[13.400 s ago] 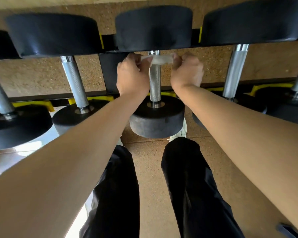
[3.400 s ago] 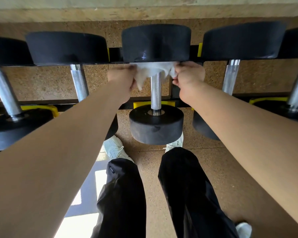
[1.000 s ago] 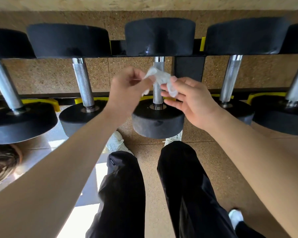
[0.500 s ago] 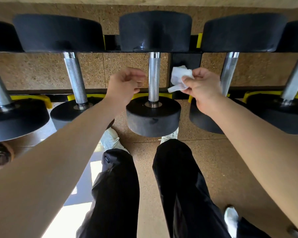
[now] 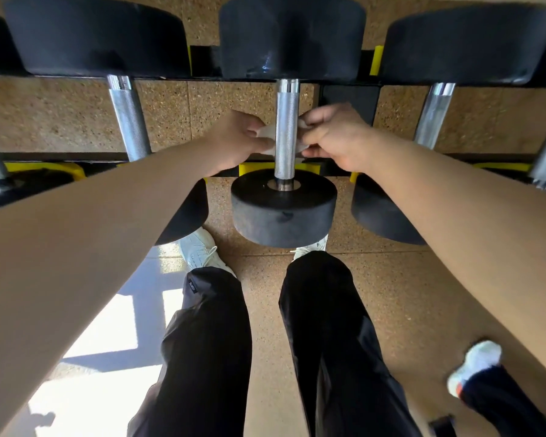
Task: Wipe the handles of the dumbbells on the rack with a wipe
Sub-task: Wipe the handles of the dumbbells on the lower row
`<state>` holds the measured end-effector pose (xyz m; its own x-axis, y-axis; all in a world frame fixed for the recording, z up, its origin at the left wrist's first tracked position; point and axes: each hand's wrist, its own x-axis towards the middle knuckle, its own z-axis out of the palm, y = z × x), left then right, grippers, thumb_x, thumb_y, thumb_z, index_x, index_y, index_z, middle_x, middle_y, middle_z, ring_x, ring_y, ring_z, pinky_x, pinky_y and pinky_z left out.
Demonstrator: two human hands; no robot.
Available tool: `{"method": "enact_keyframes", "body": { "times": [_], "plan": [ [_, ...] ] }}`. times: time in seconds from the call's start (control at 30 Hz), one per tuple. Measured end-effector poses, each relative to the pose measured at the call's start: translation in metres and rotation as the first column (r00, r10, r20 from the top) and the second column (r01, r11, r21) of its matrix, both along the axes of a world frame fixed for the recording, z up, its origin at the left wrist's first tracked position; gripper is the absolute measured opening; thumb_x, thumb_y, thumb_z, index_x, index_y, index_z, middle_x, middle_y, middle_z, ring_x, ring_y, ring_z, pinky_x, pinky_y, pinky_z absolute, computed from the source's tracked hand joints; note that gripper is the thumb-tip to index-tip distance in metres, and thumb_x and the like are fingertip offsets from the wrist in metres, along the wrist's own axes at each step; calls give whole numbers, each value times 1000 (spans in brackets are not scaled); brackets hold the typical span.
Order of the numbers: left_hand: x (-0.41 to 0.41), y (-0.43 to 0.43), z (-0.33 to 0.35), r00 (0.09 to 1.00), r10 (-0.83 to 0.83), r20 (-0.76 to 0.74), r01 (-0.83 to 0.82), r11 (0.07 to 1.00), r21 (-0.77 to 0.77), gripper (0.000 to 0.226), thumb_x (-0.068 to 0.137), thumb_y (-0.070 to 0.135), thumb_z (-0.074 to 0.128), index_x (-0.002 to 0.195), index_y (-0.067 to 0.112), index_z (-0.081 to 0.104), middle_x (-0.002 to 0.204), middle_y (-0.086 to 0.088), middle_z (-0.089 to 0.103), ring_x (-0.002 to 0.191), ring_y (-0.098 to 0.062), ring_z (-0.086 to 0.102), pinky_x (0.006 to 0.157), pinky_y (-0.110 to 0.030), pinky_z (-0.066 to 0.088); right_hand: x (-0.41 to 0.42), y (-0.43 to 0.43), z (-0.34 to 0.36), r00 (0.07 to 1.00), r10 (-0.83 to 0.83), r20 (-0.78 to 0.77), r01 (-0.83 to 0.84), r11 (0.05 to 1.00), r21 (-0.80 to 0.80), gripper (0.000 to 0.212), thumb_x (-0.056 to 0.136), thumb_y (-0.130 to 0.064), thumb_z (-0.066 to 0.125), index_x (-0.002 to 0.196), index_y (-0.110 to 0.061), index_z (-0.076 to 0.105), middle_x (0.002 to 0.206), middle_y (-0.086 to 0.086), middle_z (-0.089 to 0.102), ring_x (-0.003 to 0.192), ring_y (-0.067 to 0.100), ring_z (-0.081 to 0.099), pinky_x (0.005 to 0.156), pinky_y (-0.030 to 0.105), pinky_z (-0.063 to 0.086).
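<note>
The middle dumbbell's knurled steel handle (image 5: 286, 130) runs between two black rubber heads on the rack. A white wipe (image 5: 267, 137) passes behind the lower half of this handle, its ends showing on either side. My left hand (image 5: 237, 140) pinches the wipe's left end just left of the handle. My right hand (image 5: 334, 137) pinches the right end just right of it. Most of the wipe is hidden by the handle and my fingers.
Neighbouring dumbbell handles stand to the left (image 5: 128, 121) and right (image 5: 432, 118). The black rack rail with yellow saddles (image 5: 309, 168) runs below my hands. My legs in black trousers and another person's shoe (image 5: 473, 364) are on the cork-coloured floor.
The wipe was held by my right hand alone, right of the handle. Now it goes behind the handle, and both hands hold its ends.
</note>
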<state>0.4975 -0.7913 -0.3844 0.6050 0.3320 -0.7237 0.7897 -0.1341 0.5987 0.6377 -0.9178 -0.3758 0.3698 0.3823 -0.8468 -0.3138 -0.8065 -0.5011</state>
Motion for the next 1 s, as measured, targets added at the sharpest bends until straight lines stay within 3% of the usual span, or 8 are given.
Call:
{"method": "enact_keyframes", "body": {
  "times": [0.17,0.3,0.47,0.57,0.7,0.83,0.9,1.0],
  "plan": [
    [-24,7,3,990,-125,-69,131,988,78,33,88,33,76,113,10,74,90,4,67,78,-8,61,67,-19,45,-10,-11,-2,918,318,238,-301,948,-105,24,79,-3,80,98,-14,72,94,0,69,81,12,66,72,19,53],
    [-32,0,5,972,-197,-130,209,975,81,34,88,33,77,114,12,73,102,1,68,86,-15,63,85,-30,49,-19,-20,-8,744,624,239,-584,781,-221,26,80,-14,82,105,-11,75,106,3,70,95,15,62,80,21,43],
    [-18,-25,7,975,-196,-108,200,979,28,32,89,30,76,115,13,72,95,2,64,84,-16,59,73,-27,44,7,-34,0,625,747,225,-681,663,-311,26,86,-17,77,111,-11,74,114,3,69,93,13,56,81,21,38],
    [-19,-14,7,931,-256,-262,283,956,73,21,87,35,76,102,21,73,105,2,68,96,-20,60,89,-37,50,-2,-23,4,585,784,209,-739,621,-261,23,86,-17,77,108,-10,74,107,4,67,91,15,57,78,24,39],
    [-21,16,21,876,-358,-324,331,934,-136,25,86,35,77,94,11,76,99,-4,72,96,-22,63,92,-39,45,-16,-14,4,596,777,203,-746,629,-219,18,85,-17,78,100,-9,73,100,5,68,87,18,60,74,25,39],
    [-8,6,26,929,-319,-188,303,946,-112,17,92,35,71,101,22,73,104,5,67,97,-18,59,93,-36,39,7,-34,7,763,620,181,-586,783,-209,17,84,-15,78,96,-4,74,92,10,71,76,18,63,65,25,46],
    [-4,-2,26,959,-238,-156,222,969,-113,10,92,29,69,93,19,72,93,4,67,85,-13,59,82,-31,41,14,-40,8,861,478,175,-448,875,-184,16,83,-14,79,96,-6,74,83,5,71,67,14,62,60,25,46],
    [-11,7,32,969,-153,-195,119,977,-175,12,91,18,63,83,14,71,81,1,64,75,-13,52,66,-28,36,1,-30,9,885,426,188,-411,904,-117,11,82,-15,80,91,-13,72,79,-3,66,70,10,61,66,26,47]
  ]
}}
